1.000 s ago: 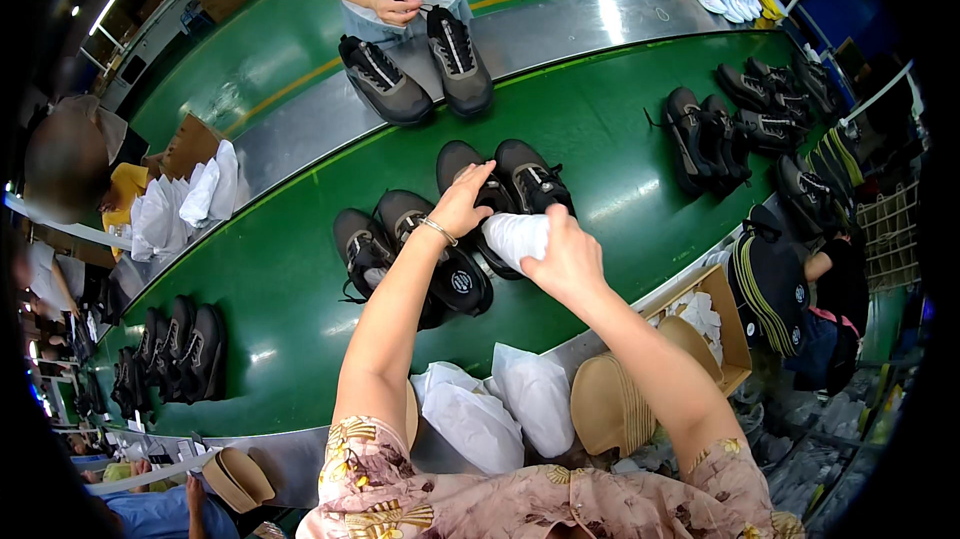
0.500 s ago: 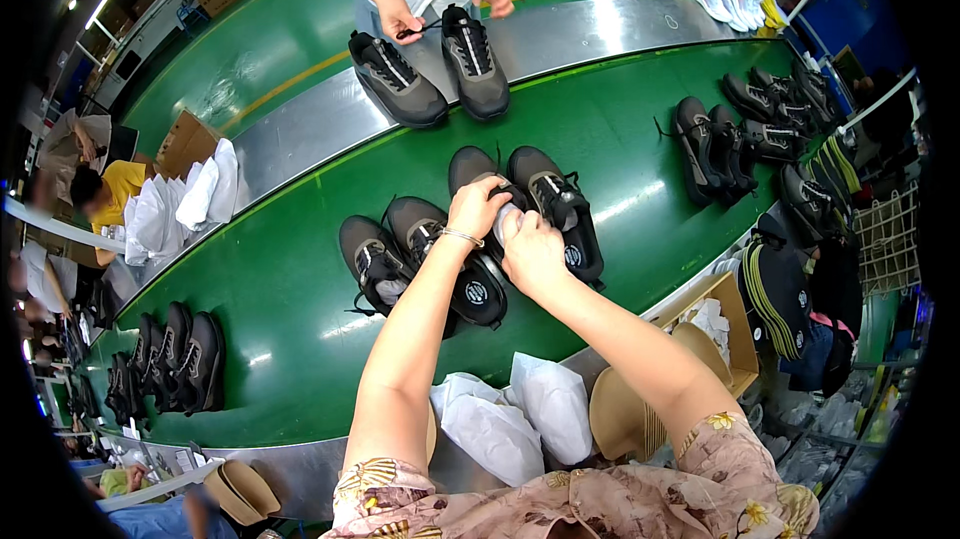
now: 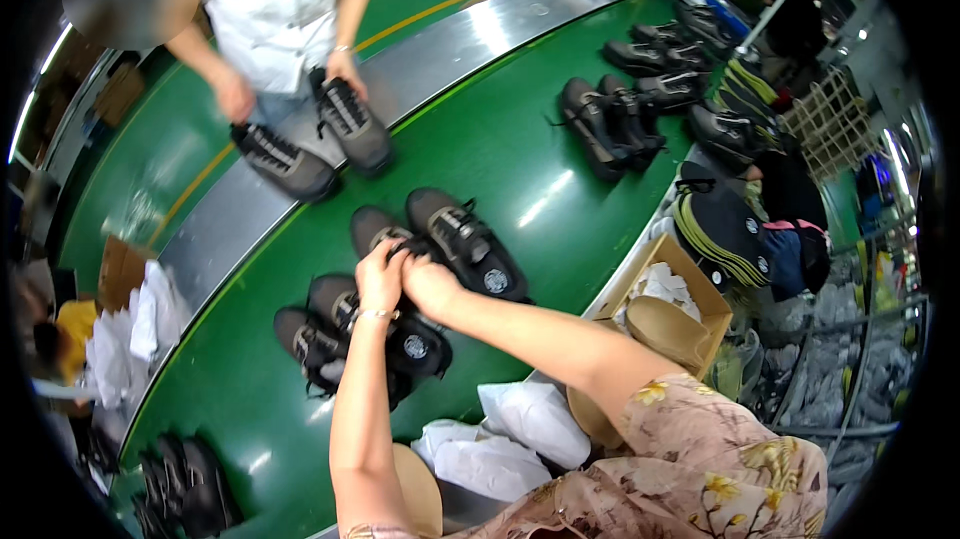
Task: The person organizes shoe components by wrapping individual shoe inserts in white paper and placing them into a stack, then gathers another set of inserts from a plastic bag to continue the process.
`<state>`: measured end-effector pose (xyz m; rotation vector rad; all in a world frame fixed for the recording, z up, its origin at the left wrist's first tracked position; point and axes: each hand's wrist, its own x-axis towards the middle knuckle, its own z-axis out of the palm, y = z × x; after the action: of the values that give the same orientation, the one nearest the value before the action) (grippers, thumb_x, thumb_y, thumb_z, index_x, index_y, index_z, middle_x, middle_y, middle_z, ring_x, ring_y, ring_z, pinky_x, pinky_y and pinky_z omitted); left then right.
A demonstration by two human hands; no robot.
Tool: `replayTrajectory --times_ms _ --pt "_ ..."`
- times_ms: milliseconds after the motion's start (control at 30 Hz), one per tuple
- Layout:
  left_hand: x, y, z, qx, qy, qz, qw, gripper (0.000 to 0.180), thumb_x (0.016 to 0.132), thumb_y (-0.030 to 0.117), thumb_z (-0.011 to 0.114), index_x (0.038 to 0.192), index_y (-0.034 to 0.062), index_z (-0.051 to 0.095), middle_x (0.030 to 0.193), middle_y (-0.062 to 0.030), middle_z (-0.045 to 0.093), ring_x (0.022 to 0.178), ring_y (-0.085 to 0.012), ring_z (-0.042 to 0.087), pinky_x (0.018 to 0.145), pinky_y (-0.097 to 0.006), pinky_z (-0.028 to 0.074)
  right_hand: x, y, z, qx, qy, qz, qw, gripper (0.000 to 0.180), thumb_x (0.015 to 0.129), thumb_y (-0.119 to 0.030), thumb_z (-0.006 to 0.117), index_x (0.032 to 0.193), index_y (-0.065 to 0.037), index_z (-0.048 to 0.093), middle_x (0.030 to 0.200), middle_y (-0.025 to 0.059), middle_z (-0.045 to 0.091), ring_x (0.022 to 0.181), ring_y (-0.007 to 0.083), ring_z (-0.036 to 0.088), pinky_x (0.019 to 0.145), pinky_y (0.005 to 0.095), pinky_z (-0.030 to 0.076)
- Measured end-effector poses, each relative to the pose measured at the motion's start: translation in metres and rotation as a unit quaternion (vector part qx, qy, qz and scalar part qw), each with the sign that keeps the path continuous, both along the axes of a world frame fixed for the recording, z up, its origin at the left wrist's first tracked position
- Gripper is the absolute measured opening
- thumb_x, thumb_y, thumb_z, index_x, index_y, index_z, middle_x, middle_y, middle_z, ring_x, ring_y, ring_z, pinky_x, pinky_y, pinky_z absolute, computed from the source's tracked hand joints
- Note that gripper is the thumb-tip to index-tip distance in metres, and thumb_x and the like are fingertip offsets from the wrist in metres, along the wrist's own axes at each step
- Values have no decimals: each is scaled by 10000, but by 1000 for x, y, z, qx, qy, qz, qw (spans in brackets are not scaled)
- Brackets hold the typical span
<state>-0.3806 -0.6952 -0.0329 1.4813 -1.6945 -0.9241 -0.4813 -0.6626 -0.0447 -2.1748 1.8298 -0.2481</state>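
Both my hands meet over the opening of a dark grey shoe point(image 3: 371, 226) on the green bench. My left hand point(image 3: 379, 281) has its fingers closed at the tongue and laces, and my right hand point(image 3: 431, 289) is closed against the same spot. The inside of that shoe is hidden by my hands. Just right of it lies a matching shoe point(image 3: 446, 223) with a dark insole point(image 3: 495, 280) bearing a pale round mark on its heel. Left of my hands sits another pair, a shoe point(image 3: 333, 292) and a shoe point(image 3: 298, 332), partly behind my left forearm; a second insole point(image 3: 415, 346) shows there.
Across the bench point(image 3: 500, 154), a co-worker's hands hold a shoe point(image 3: 352, 129) and a shoe point(image 3: 285, 164). More shoes stand at far right point(image 3: 600, 124) and lower left point(image 3: 190, 484). Near me are white wrapped bundles point(image 3: 535, 419), a cardboard box point(image 3: 700, 329) and stacked insoles point(image 3: 715, 229).
My view has swung, so the bench appears shifted left. The pale wad seen at my fingers in the shoe opening no longer shows. The co-worker's hands went from a lace to both shoes.
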Motion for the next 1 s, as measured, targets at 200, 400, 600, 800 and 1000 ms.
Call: replayTrajectory --times_ms 200,400,600,800,1000 --pt "-7 4 9 -22 19 7 1000 188 785 61 613 958 -5 646 877 -148 670 787 -205 634 763 -289 471 0 -5 -6 25 -85 -40 995 191 849 -97 426 962 42 491 856 223 615 746 327 651 636 392 543" --pt "-9 2 7 -43 -58 49 996 203 787 107 621 960 2 634 851 -173 658 785 -259 639 727 -324 474 7 0 5 28 -119 -83 989 299 856 -92 425 1097 86 409 885 236 604 808 377 631 697 408 537" --pt "0 -2 3 -24 -47 44 998 262 794 140 616 1013 -3 622 915 -208 646 842 -318 633 757 -333 478 10 11 5 -53 -63 -56 995 224 814 -68 461 987 74 468 805 217 600 698 279 660 563 325 549" --pt "-16 -4 2 -10 13 32 999 212 800 87 616 984 -17 625 863 -101 666 752 -148 597 687 -294 481 0 0 -1 -7 -183 -93 979 207 835 -68 427 981 69 480 856 254 609 766 347 652 632 401 549" --pt "5 37 59 -76 -73 -7 994 485 795 264 649 1216 54 531 1115 -191 604 1060 -290 576 907 -349 434 -67 103 98 -90 -233 6 968 339 801 -49 504 1089 103 409 877 272 574 810 401 597 677 454 495"
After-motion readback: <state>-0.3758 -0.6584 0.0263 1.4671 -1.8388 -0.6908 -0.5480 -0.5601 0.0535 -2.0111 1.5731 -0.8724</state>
